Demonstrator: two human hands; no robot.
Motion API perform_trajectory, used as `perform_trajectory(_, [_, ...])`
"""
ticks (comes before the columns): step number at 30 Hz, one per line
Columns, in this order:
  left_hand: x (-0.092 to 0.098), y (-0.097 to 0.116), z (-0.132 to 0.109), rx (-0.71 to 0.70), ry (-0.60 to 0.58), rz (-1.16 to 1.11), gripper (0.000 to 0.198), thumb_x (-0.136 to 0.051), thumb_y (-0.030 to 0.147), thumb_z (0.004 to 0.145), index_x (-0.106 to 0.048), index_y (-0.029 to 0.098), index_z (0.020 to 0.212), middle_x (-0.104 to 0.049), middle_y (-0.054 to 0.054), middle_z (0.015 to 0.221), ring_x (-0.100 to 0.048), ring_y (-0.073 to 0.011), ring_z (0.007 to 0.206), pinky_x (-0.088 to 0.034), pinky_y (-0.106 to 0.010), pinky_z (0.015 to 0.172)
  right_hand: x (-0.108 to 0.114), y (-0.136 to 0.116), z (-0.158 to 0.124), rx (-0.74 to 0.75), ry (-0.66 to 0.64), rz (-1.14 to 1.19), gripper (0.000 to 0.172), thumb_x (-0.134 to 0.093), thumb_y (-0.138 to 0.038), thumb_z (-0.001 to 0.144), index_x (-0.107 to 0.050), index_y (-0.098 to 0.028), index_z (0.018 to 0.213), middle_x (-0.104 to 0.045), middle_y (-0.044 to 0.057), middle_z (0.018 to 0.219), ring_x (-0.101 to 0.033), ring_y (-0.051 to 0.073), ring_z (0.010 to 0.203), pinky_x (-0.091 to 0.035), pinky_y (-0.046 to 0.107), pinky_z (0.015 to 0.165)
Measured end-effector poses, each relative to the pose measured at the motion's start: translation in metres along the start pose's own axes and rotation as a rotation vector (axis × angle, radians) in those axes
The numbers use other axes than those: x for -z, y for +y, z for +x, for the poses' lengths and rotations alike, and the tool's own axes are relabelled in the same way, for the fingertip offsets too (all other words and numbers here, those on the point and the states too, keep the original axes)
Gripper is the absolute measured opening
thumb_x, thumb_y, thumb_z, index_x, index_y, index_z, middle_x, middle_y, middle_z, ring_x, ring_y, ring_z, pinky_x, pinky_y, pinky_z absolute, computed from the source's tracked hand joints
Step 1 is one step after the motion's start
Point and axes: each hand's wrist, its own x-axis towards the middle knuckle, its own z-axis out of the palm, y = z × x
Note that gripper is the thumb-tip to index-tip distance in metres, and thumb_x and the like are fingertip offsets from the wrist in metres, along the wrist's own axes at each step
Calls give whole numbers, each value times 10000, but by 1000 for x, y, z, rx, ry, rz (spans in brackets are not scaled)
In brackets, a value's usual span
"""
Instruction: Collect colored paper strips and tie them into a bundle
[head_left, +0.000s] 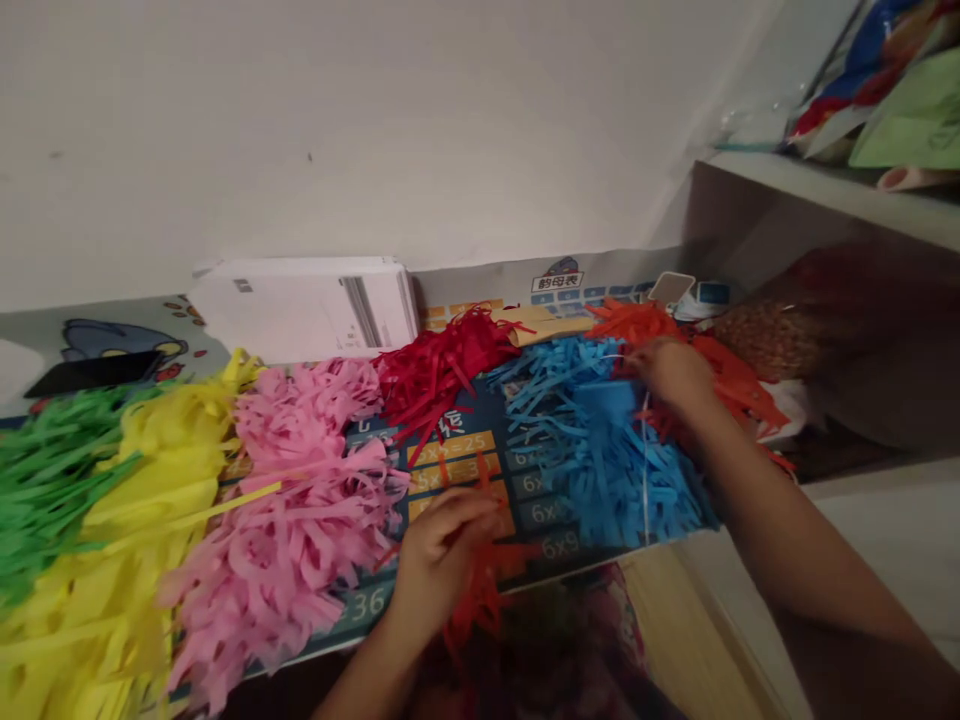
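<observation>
Gripping of orange-red paper strips [480, 590] is done by the left hand [442, 560]: fingers are curled and closed over them, with the ends hanging past the near edge of the mat. The right hand [671, 375] is held up at the far end of the blue paper strips [600, 460], with fingers bunched beside a thin white string [643, 470]. Whether that string is pinched cannot be told, as the contact is hidden by the fingers. The string is seen running straight down across the blue strips, so it is probably being kept taut from that hand. A printed times-table mat [559, 545] is covered by colour bands: green paper strips [52, 480], yellow paper strips [142, 500], pink paper strips [285, 530] and red paper strips [442, 370]. More orange-red paper strips [735, 385] are heaped just right of the right hand. Colours are likely grouped so that each stays separate and within reach. A white box [304, 310] is stood against the wall behind the mat, and a shelf [825, 190] is seen at upper right.
</observation>
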Motion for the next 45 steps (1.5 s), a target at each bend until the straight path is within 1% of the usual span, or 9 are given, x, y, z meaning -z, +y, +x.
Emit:
perform_trajectory(4, [-3, 6, -3, 447, 96, -454, 274, -844, 373, 677, -680, 168, 755, -688, 11, 605, -645, -125, 528, -521, -205, 518, 22, -39, -71, -23, 11, 245, 447, -434, -467, 979, -751, -156, 1034, -744, 99, 831, -673, 184, 685, -474, 291, 615])
perform_trajectory(6, [-6, 9, -4, 588, 109, -659, 379, -895, 385, 597, -636, 158, 753, -695, 15, 635, -637, -107, 517, -506, -185, 503, 26, -71, -116, 11, -64, 616, 402, -576, -545, 880, -772, -193, 892, -674, 29, 600, -617, 160, 540, -459, 259, 526])
perform_trajectory(8, [-9, 10, -4, 668, 127, -776, 414, -915, 357, 571, -617, 152, 772, -710, 10, 694, -647, -96, 542, -518, -179, 533, 23, -103, -154, 59, -162, 855, 338, -625, -523, 843, -766, -221, 788, -604, -15, 494, -528, 128, 416, -408, 238, 429])
perform_trajectory(12, [-10, 14, -9, 684, 151, -841, 413, -921, 316, 562, -610, 149, 776, -696, 16, 691, -648, -90, 568, -531, -184, 579, 10, -147, -193, 27, -187, 1034, 268, -624, -440, 855, -770, -241, 752, -666, -17, 547, -596, 151, 468, -463, 245, 463])
perform_trajectory(24, [-14, 8, -28, 503, 158, -575, 330, -854, 397, 667, -664, 154, 784, -673, 12, 689, -605, -100, 610, -481, -214, 614, 3, -158, -201, 91, -234, 1029, 259, -595, -415, 883, -773, -252, 790, -756, 12, 711, -701, 190, 594, -518, 254, 519])
perform_trajectory(31, [-4, 16, -26, 23, 36, 61, 125, -715, 294, 835, -742, 184, 783, -740, -54, 815, -668, -175, 802, -522, -303, 772, 0, -149, -194, 65, -369, 1080, 224, -674, -455, 802, -738, -241, 810, -637, -29, 532, -587, 150, 464, -420, 242, 438])
perform_trajectory(36, [-5, 15, -30, -102, -85, 257, 87, -685, 260, 872, -734, 201, 831, -759, -53, 848, -705, -177, 807, -549, -295, 759, -8, -149, -195, 70, -511, 1189, 273, -673, -444, 808, -696, -211, 949, -644, -31, 596, -577, 138, 496, -422, 231, 452])
perform_trajectory(41, [-6, 13, -36, -199, -63, 447, 97, -706, 283, 865, -655, 202, 851, -739, -20, 811, -692, -160, 754, -533, -267, 714, 2, -139, -198, 281, -240, 1033, 245, -580, -394, 916, -722, -253, 775, -698, 28, 816, -656, 171, 745, -509, 289, 662])
perform_trajectory(45, [-4, 16, -44, -357, -389, 563, 108, -574, 232, 949, -671, 197, 914, -724, -41, 842, -675, -157, 762, -501, -254, 695, 44, -63, -165, 54, 187, 799, 506, -349, -616, 962, -705, -319, 758, -684, 63, 766, -660, 208, 674, -502, 372, 578])
